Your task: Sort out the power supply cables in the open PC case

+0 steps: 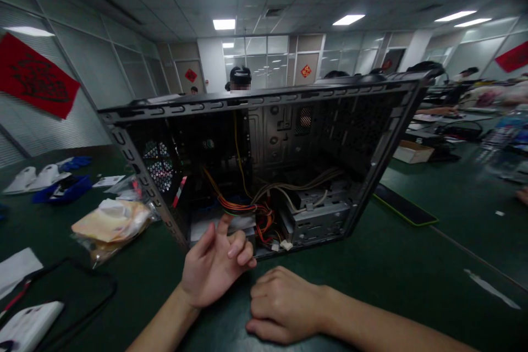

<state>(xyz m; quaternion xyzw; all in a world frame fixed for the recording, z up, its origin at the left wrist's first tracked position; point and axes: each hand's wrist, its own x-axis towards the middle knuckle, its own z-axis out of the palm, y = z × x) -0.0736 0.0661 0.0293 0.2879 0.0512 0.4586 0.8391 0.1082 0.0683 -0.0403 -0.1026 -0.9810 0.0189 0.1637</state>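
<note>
An open computer case (264, 102) stands on the table in front of me, its inside facing me. My left hand (220, 264) is palm up at the case's lower front edge. Its fingers are loosely bent and apart, with the index finger reaching in at the bundle of orange and yellow power cables (235, 206). My right hand (284, 305) rests on the table before the case, curled into a fist, with nothing showing in it. White plug connectors (285, 245) hang near the metal drive cage (317, 225). A silver box (202, 225) lies at the lower left inside.
On the left are a plastic-wrapped package (113, 223), a blue tray (61, 190), white gloves (37, 179) and a white device (31, 327) with a black cable. At right lie a dark mat (404, 206) and an open cardboard box (412, 151). Other people sit behind the case.
</note>
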